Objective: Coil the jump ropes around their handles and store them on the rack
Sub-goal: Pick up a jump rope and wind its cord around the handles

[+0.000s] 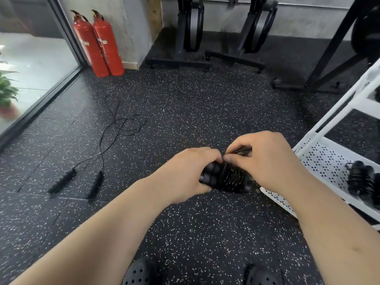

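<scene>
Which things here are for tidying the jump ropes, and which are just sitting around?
For the job: part-coiled black jump rope, gripped by left hand and right hand; loose black jump rope on the floor; white perforated metal rack; coiled black rope bundle on its shelf.
Just there: two red fire extinguishers; black exercise machines by the wall; green potted plant.

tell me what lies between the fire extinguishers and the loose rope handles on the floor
Only that rope's looped cord on the speckled floor, seen in the head view.

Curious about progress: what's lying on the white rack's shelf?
At least one coiled jump rope lies on the perforated rack shelf; its right side is out of view.
</scene>
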Action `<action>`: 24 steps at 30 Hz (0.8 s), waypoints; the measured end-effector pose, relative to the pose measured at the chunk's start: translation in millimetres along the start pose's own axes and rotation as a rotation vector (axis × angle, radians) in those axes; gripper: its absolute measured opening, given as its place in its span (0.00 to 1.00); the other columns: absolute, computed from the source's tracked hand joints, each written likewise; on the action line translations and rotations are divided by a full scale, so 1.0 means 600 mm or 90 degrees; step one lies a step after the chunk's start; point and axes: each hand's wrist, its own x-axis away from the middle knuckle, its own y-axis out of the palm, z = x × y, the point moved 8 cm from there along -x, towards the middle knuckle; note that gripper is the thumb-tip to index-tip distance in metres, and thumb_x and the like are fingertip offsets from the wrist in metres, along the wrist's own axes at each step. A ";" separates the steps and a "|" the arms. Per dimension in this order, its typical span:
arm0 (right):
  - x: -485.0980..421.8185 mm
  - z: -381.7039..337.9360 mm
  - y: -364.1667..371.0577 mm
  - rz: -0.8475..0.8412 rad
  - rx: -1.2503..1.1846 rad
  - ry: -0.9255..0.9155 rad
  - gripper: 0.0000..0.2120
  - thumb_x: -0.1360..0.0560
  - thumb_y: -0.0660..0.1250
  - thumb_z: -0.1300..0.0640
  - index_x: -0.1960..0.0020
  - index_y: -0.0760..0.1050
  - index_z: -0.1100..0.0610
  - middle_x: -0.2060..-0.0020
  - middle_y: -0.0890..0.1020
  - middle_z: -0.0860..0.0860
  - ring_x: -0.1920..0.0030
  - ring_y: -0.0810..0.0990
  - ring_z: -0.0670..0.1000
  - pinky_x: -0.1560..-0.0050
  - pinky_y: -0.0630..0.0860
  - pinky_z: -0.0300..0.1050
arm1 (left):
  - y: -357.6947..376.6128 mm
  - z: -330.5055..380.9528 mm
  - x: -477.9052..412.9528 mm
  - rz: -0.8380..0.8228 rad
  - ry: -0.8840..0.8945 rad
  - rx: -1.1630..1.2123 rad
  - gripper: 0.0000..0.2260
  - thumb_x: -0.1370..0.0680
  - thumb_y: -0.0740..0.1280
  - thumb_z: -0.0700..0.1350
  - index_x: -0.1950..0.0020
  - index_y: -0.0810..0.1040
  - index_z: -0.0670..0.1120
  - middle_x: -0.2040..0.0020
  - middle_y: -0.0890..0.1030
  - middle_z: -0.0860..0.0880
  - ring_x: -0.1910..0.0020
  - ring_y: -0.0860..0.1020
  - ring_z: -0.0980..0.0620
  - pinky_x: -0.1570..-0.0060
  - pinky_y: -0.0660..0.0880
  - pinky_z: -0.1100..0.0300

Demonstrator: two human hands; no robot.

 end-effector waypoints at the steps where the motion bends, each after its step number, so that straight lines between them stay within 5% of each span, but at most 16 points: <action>1: -0.001 0.008 0.000 -0.007 -0.030 0.019 0.06 0.29 0.82 0.47 0.59 0.86 0.43 0.68 0.83 0.32 0.64 0.81 0.34 0.59 0.73 0.34 | 0.003 0.002 0.001 -0.014 0.007 0.004 0.26 0.29 0.82 0.45 0.41 0.73 0.63 0.48 0.76 0.63 0.48 0.76 0.61 0.47 0.73 0.62; 7: -0.002 0.036 -0.010 -0.023 -0.146 0.081 0.08 0.32 0.85 0.48 0.60 0.86 0.46 0.62 0.87 0.38 0.58 0.86 0.39 0.46 0.83 0.50 | -0.008 0.000 0.010 -0.038 -0.019 0.117 0.28 0.30 0.84 0.45 0.37 0.75 0.64 0.46 0.82 0.63 0.46 0.80 0.63 0.44 0.79 0.59; 11: 0.000 0.037 -0.022 0.007 -0.149 0.086 0.09 0.32 0.86 0.48 0.60 0.86 0.47 0.63 0.87 0.39 0.60 0.86 0.39 0.48 0.84 0.51 | -0.024 -0.006 0.011 -0.019 -0.034 0.100 0.27 0.30 0.84 0.48 0.39 0.75 0.64 0.48 0.81 0.62 0.49 0.79 0.62 0.49 0.78 0.60; 17: -0.001 0.027 -0.012 0.013 -0.160 0.083 0.13 0.35 0.87 0.46 0.59 0.84 0.47 0.63 0.87 0.39 0.61 0.85 0.40 0.51 0.81 0.44 | -0.017 0.013 0.015 -0.069 -0.004 0.099 0.28 0.30 0.84 0.48 0.36 0.75 0.64 0.45 0.81 0.64 0.44 0.79 0.65 0.40 0.78 0.57; 22: -0.001 0.042 0.005 -0.010 -0.358 0.131 0.09 0.29 0.83 0.53 0.55 0.84 0.52 0.59 0.89 0.47 0.58 0.88 0.46 0.50 0.83 0.49 | -0.036 0.012 0.024 -0.062 -0.021 0.251 0.28 0.30 0.85 0.44 0.37 0.78 0.61 0.44 0.83 0.66 0.43 0.81 0.66 0.43 0.76 0.69; 24: -0.001 0.045 0.018 -0.039 -0.436 0.165 0.07 0.26 0.81 0.53 0.53 0.84 0.52 0.59 0.88 0.49 0.60 0.86 0.47 0.52 0.80 0.49 | -0.047 0.013 0.026 -0.044 -0.019 0.296 0.28 0.30 0.85 0.43 0.35 0.79 0.60 0.43 0.84 0.63 0.41 0.82 0.62 0.39 0.77 0.63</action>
